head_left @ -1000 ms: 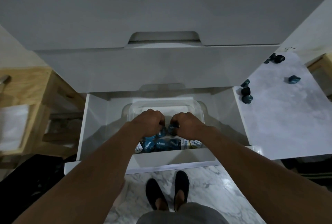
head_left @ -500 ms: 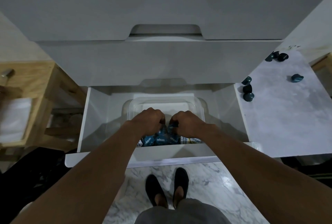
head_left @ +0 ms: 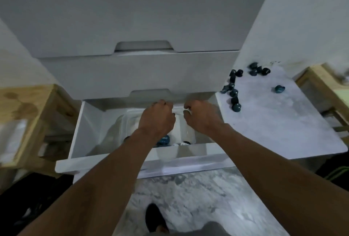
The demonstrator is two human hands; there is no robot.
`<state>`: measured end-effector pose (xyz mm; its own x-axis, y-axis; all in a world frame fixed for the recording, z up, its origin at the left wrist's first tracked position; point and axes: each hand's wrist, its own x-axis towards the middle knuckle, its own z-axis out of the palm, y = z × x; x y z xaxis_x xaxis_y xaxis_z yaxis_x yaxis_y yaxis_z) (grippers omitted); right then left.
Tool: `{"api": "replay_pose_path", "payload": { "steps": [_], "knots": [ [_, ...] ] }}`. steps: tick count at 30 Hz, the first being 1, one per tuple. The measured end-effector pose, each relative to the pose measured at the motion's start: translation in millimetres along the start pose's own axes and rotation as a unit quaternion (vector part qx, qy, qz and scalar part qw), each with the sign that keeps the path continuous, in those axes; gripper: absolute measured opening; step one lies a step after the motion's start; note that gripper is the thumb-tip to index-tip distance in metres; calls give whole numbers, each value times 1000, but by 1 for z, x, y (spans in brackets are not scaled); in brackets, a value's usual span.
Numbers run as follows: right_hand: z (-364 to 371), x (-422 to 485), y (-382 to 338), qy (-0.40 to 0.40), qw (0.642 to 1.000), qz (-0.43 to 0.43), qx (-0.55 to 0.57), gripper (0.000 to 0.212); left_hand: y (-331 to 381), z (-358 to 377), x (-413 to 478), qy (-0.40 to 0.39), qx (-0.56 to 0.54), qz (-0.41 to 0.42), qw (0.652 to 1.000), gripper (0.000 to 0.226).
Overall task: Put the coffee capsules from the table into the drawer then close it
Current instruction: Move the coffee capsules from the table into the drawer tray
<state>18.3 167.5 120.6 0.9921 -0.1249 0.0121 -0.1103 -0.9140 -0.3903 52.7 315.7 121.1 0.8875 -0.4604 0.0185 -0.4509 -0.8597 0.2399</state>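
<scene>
The white drawer point(head_left: 120, 163) stands pulled out, with a clear plastic container point(head_left: 117, 128) inside it. A few blue capsules point(head_left: 164, 140) show at the container's near end. My left hand point(head_left: 156, 118) and my right hand point(head_left: 203, 119) hover side by side above the container, near the drawer front above. Their fingers are loosely curled and I see nothing in them. Several dark blue coffee capsules point(head_left: 235, 101) lie along the left edge and far end of the grey table point(head_left: 273, 128), and one capsule point(head_left: 279, 89) lies apart.
Closed white drawer fronts point(head_left: 132, 73) rise right above the open drawer. A wooden stool point(head_left: 28, 107) stands at the left and a wooden frame point(head_left: 324, 84) beyond the table at the right. My shoe point(head_left: 154, 216) is on the marble floor below.
Both hands have lifted out of the container, away from the capsules, and moved toward the drawer's back. The view has shifted, so more capsules on the table show.
</scene>
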Motion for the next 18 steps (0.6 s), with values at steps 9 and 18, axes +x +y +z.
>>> {"api": "replay_pose_path", "payload": {
  "steps": [9, 18],
  "knots": [
    [-85, -88, 138, 99, 994, 30, -25, 25, 166, 10, -16, 79, -35, 47, 995, 30],
    [-116, -125, 247, 47, 997, 63, -7, 34, 267, 48, -9, 30, -44, 32, 998, 31]
  ]
}}
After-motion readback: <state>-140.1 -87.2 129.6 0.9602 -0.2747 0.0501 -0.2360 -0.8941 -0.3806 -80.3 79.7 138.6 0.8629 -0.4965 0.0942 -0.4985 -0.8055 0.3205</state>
